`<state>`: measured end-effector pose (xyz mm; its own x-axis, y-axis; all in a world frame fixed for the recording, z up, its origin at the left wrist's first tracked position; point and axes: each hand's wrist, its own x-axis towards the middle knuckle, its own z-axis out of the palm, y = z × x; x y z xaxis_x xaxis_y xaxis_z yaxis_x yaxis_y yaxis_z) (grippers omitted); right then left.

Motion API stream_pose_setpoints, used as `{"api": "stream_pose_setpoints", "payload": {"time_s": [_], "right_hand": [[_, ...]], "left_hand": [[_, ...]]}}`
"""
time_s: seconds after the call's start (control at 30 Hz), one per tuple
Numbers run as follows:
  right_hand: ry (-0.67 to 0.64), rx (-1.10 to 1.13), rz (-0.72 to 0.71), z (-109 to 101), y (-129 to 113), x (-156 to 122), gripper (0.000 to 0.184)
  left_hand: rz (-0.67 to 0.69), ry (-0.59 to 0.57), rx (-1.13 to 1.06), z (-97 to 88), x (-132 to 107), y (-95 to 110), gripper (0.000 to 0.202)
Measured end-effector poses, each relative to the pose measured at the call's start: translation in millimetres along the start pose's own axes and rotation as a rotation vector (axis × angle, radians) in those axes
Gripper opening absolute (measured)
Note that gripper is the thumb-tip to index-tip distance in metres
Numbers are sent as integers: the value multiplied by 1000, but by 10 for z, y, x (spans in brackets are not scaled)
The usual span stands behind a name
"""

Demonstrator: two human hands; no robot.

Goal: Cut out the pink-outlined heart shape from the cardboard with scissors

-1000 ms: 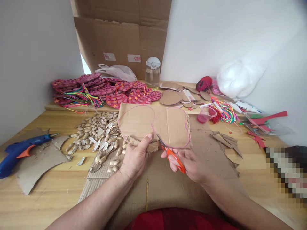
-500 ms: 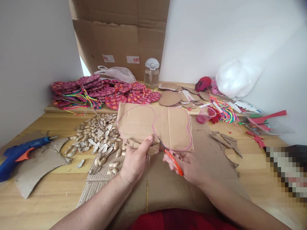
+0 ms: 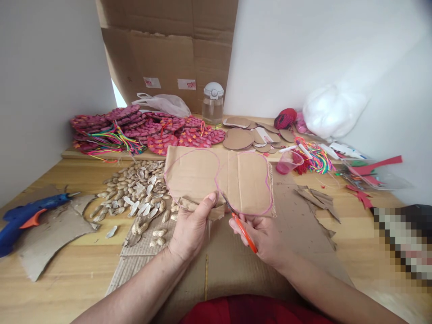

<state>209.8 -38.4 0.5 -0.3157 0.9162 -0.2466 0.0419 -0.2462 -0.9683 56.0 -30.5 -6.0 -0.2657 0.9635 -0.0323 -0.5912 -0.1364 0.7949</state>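
My left hand [image 3: 191, 227] pinches the near edge of a brown cardboard piece [image 3: 219, 177] held up over the table, thumb on top. Two rounded shapes are outlined on it in pink pen. My right hand [image 3: 261, 234] grips orange-handled scissors [image 3: 240, 224], whose blades bite into the cardboard's lower edge between the two outlines. Both hands are closed around what they hold.
A heap of peanut shells [image 3: 135, 191] lies left of the cardboard. A blue glue gun [image 3: 25, 216] rests on a cardboard scrap at far left. Pink decorated pieces [image 3: 148, 128], cardboard cut-outs [image 3: 248, 135], a water bottle [image 3: 212, 103], coloured cords [image 3: 315, 157] and a pink cup [image 3: 286, 162] line the back.
The cardboard has turned slightly and shifted right in my hands. The scissors' blades have moved a little further into its lower edge.
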Motion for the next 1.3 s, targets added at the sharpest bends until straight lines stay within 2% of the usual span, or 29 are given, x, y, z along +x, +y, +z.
{"api": "stream_pose_setpoints", "payload": {"time_s": [0.23, 0.43, 0.73, 0.87, 1.0, 1.17, 1.3], "right_hand": [[11, -4, 28, 30, -64, -6, 54], [-16, 3, 32, 22, -23, -4, 59], [-6, -14, 24, 6, 36, -25, 55], [-18, 24, 85, 4, -11, -2, 55], [1, -1, 148, 21, -88, -5, 50], [33, -61, 173, 38, -124, -21, 51], [22, -77, 130, 40, -147, -26, 54]], "left_hand": [[-24, 11, -7, -15, -10, -16, 48], [-54, 12, -31, -24, -15, -30, 51], [-88, 60, -78, 11, -1, -10, 54], [-122, 58, -73, -6, -3, -20, 48], [-121, 4, -79, -18, -34, -52, 45], [-111, 13, -87, -6, -53, -60, 50], [-119, 27, -107, 0, -46, -51, 53]]}}
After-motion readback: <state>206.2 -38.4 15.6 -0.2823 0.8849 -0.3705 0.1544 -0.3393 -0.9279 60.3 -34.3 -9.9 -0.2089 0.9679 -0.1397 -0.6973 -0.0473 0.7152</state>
